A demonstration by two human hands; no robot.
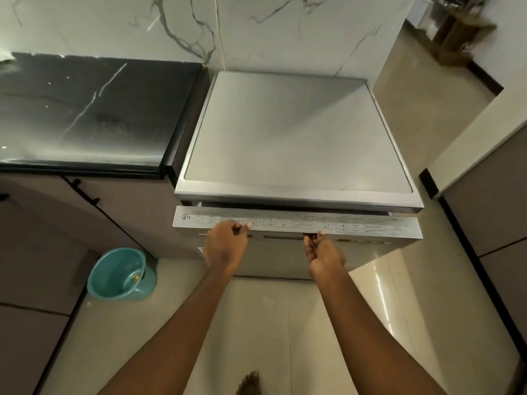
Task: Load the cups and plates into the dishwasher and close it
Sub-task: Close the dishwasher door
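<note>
A silver freestanding dishwasher [299, 132] stands below me against the marble wall. Its door [356, 225] is ajar by a narrow gap at the top, with the control strip facing up. My left hand [226, 246] grips the door's top front edge at the left, fingers curled over it. My right hand [323, 256] holds the same edge near the middle, fingertips hooked at the handle recess. No cups or plates are in view; the inside of the machine is hidden.
A black stone counter [85, 115] with cabinets under it adjoins the dishwasher on the left. A teal plastic tub [119, 273] sits on the tiled floor at the left. A wall corner [484, 155] stands to the right. My bare foot [249, 384] is below.
</note>
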